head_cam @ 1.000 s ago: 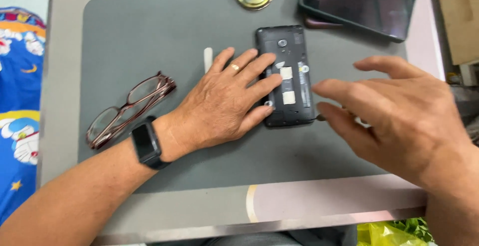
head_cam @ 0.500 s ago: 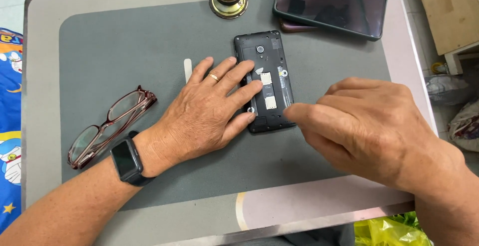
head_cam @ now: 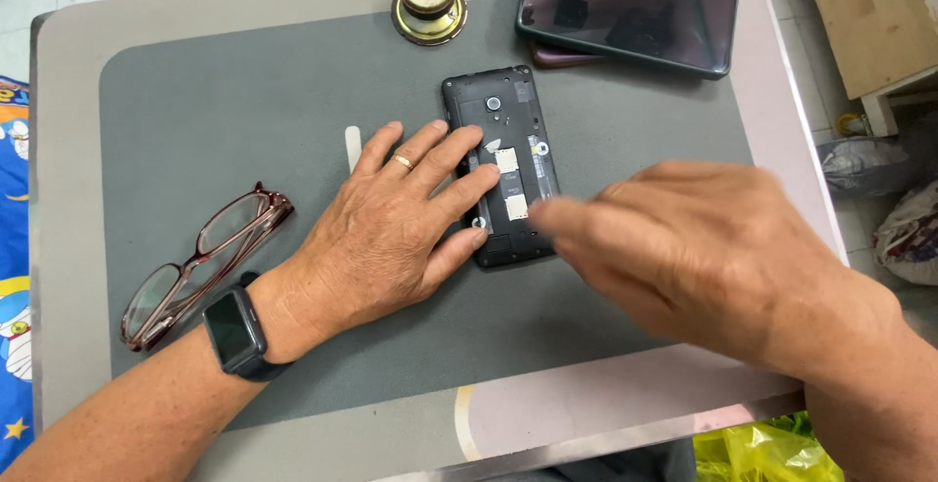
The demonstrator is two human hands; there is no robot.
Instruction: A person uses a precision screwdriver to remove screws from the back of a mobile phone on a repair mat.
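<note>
Left hand (head_cam: 391,218) lies flat, palm down, fingers spread, a ring on one finger and a watch at the wrist; right hand (head_cam: 684,248) hovers blurred, fingers extended leftward.

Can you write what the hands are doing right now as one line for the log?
left hand: flat, fingers pressing opened black phone | right hand: blurred, fingertips at phone's lower right edge | grey mat: glasses, second phone

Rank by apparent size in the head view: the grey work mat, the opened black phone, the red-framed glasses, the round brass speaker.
1. Grey work mat
2. Red-framed glasses and opened black phone: too similar to separate; left hand hides part of the phone.
3. Round brass speaker
</note>
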